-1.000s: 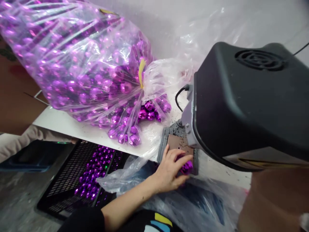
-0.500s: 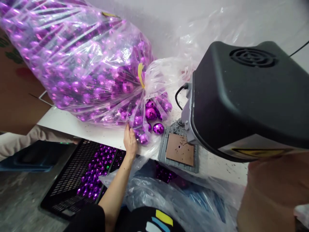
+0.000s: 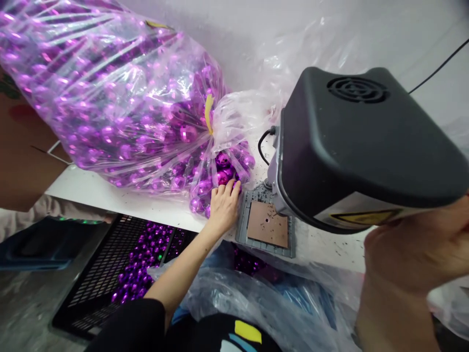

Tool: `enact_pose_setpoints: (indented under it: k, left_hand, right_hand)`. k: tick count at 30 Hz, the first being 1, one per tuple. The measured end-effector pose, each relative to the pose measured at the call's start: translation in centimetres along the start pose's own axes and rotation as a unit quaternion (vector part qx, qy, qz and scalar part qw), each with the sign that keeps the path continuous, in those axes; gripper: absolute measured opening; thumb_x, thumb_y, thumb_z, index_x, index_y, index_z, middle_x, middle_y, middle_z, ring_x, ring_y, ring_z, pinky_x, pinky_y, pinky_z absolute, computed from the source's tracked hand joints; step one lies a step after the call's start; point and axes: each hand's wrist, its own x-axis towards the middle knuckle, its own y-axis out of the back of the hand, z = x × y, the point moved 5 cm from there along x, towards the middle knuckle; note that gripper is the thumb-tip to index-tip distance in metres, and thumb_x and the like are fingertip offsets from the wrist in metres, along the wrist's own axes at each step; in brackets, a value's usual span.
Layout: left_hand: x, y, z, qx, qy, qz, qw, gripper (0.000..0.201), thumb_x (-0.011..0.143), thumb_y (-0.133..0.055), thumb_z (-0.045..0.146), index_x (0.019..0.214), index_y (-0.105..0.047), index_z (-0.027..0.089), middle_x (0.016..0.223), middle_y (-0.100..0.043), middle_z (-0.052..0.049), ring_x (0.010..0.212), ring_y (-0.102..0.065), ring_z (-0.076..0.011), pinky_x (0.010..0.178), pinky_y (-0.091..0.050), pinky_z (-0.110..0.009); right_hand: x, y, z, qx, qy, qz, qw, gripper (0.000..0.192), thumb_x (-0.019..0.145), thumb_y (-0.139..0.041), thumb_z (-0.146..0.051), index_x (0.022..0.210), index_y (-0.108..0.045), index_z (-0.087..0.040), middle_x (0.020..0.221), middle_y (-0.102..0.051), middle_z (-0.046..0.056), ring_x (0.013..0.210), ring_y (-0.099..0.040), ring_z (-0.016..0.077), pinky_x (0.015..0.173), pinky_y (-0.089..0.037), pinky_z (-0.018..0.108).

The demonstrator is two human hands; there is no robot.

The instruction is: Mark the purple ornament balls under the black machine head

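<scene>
Head | left hand [image 3: 223, 208] on purple balls [image 3: 225, 171] | clear bag [image 3: 120, 93] full

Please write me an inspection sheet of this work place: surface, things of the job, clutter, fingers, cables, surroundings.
Surface: white table, black specks near the brown plate.
Job's things: purple balls spill from a clear bag tied with a yellow strip.
Clutter: loose plastic sheet below the table edge.
Fingers: left hand fingers on the spilled balls; right hand against the black machine head, grip unclear.
Cables: black cable at the machine.
Surroundings: black crate with purple balls, cardboard box.
</scene>
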Motion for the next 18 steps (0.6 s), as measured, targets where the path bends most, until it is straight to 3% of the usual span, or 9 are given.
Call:
enact_pose_setpoints:
  k: [3,7,10,12,14,18]
  left_hand:
    - [1.3,-0.6,-0.7,0.036,0.031,-0.04,0.998,0.057,0.09,-0.06,0.022,0.146,-0.05,0.01,0.134,-0.061,-0.019,0.111,-0.056,-0.0352,0.091,-0.044,-0.049]
    - [1.8,-0.7,-1.6,0.02,0.027,-0.061,0.998,0.042,0.09,-0.063,0.029,0.129,-0.063,0.013,0.121,-0.062,-0.019,0.11,-0.057,-0.0359,0.092,-0.043,-0.049]
    - [1.8,0.0,-2.1,-0.1,0.013,-0.036,0.994,0.039,0.092,-0.061,0.026,0.13,-0.063,0.017,0.128,-0.059,-0.017,0.117,-0.057,-0.0335,0.097,-0.044,-0.049]
    - [1.7,1.1,-2.7,-0.262,0.038,0.011,0.964,0.043,0.093,-0.062,0.029,0.135,-0.06,0.022,0.132,-0.058,-0.014,0.119,-0.057,-0.0296,0.1,-0.045,-0.046]
    - [1.3,2.1,-3.3,-0.464,0.091,0.04,0.88,0.044,0.093,-0.064,0.034,0.137,-0.059,0.028,0.129,-0.06,-0.009,0.109,-0.061,-0.0234,0.093,-0.05,-0.039]
    - [-0.2,2.4,-2.2,-0.779,0.183,-0.011,0.599,0.043,0.09,-0.069,0.041,0.13,-0.063,0.027,0.118,-0.067,-0.007,0.084,-0.064,-0.0138,0.066,-0.05,-0.024]
  right_hand:
    - [0.4,-0.1,0.0,0.003,0.031,0.002,1.0,0.037,0.097,-0.049,-0.05,0.087,-0.06,-0.016,0.063,-0.045,-0.002,0.06,-0.045,0.0016,0.061,-0.034,0.026]
    - [1.1,-0.6,0.1,0.014,0.031,-0.005,0.999,0.047,0.098,-0.042,-0.056,0.083,-0.056,-0.014,0.06,-0.044,-0.002,0.056,-0.043,-0.0005,0.054,-0.031,0.02]
    - [1.6,-1.0,0.2,0.033,0.008,-0.023,0.999,0.05,0.097,-0.043,-0.059,0.082,-0.055,-0.013,0.06,-0.04,-0.003,0.055,-0.04,-0.001,0.052,-0.029,0.018]
    - [1.9,-1.2,0.4,0.046,-0.011,-0.028,0.998,0.053,0.094,-0.046,-0.062,0.081,-0.054,-0.012,0.062,-0.038,-0.002,0.057,-0.038,-0.0005,0.053,-0.028,0.018]
    - [2.3,-1.3,0.7,0.051,-0.03,-0.03,0.998,0.051,0.092,-0.051,-0.061,0.081,-0.055,-0.012,0.064,-0.037,-0.002,0.06,-0.038,0.0002,0.056,-0.028,0.019]
    - [3.1,-2.0,1.6,0.021,-0.036,-0.031,0.999,0.041,0.093,-0.055,-0.049,0.078,-0.053,-0.011,0.065,-0.036,-0.003,0.063,-0.035,0.0004,0.064,-0.027,0.023]
